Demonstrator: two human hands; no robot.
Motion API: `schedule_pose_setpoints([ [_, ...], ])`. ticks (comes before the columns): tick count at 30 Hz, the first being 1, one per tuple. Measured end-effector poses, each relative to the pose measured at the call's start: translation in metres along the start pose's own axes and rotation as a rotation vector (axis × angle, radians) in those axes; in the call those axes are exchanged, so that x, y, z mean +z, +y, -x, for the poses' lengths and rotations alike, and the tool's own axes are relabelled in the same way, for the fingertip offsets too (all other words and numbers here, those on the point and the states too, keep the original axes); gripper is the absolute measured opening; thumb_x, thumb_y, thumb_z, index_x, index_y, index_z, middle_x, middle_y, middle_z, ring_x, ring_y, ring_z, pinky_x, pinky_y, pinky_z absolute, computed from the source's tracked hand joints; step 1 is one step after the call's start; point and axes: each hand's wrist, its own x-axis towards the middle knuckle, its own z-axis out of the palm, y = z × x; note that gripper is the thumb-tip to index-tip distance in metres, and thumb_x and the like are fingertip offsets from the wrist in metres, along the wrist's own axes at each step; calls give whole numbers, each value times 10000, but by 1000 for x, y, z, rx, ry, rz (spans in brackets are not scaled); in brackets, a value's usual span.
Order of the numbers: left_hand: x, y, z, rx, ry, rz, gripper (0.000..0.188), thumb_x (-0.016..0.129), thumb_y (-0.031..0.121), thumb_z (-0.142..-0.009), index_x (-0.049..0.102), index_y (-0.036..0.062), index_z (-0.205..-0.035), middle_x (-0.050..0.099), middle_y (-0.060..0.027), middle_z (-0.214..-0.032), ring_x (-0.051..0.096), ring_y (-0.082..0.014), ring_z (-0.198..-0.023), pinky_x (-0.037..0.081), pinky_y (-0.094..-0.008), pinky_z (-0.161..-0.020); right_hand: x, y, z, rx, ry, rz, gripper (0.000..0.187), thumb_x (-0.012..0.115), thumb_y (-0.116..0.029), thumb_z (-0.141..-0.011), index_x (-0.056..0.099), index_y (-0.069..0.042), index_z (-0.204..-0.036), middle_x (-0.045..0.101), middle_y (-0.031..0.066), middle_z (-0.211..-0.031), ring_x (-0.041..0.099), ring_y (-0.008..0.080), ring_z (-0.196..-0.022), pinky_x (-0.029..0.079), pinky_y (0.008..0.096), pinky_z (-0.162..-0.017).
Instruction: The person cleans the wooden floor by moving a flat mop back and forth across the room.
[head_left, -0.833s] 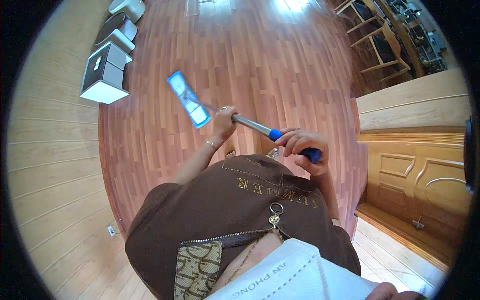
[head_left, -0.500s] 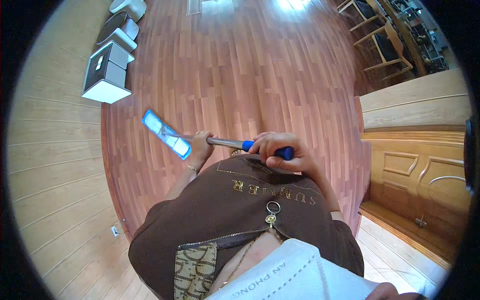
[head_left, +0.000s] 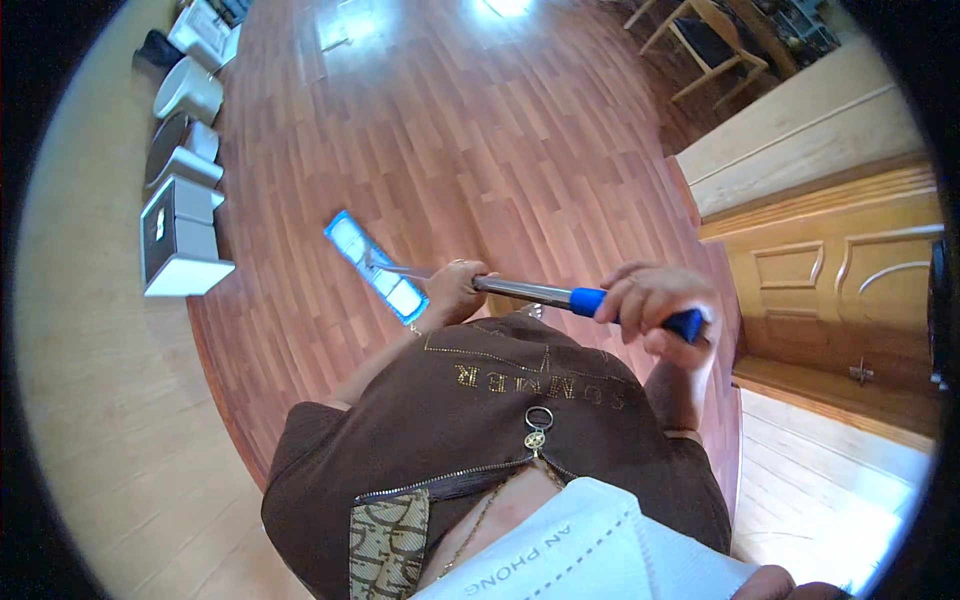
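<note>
A flat mop [head_left: 530, 291] with a metal pole slants across in front of me. Its blue-edged rectangular head [head_left: 376, 267] lies on the wood floor, ahead and to the left. My left hand [head_left: 457, 290] is wrapped round the metal pole partway down, on the side towards the head. At the other end my right hand [head_left: 660, 308] closes round the blue grip, whose tip shows past the fingers. The right hand is slightly blurred.
Along the left wall stand a white-and-grey cabinet [head_left: 184, 240] and several white toilet-like fixtures [head_left: 190, 92]. A wooden chair [head_left: 705, 48] is at the upper right. Wooden panelled furniture [head_left: 820, 290] lines the right side. The plank floor [head_left: 440, 130] stretches ahead.
My right hand has moved right with the blue grip, and the left hand and mop head have also shifted right. The whole view has turned, so the left-wall fixtures appear lower.
</note>
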Motion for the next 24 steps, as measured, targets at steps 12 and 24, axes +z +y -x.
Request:
schedule_pose_setpoints([
  [12, 74, 61, -113, 611, -351, 315, 206, 684, 138, -755, 530, 61, -641, 562, -152, -671, 560, -356, -690, 405, -441, -591, 20, -58, 50, -22, 8, 581, 388, 732, -386, -758, 580, -63, -910, 655, 75, -763, 683, 315, -798, 512, 448, -758],
  [24, 113, 192, -89, 1191, -1024, 390, 167, 600, 109, -753, 459, 62, -677, 502, -138, -651, 511, -329, -606, 380, -441, -562, 88, -165, 67, 132, 212, 1072, 351, 723, -478, -756, 661, -135, -804, 628, 11, -765, 677, 206, -769, 519, 357, -738],
])
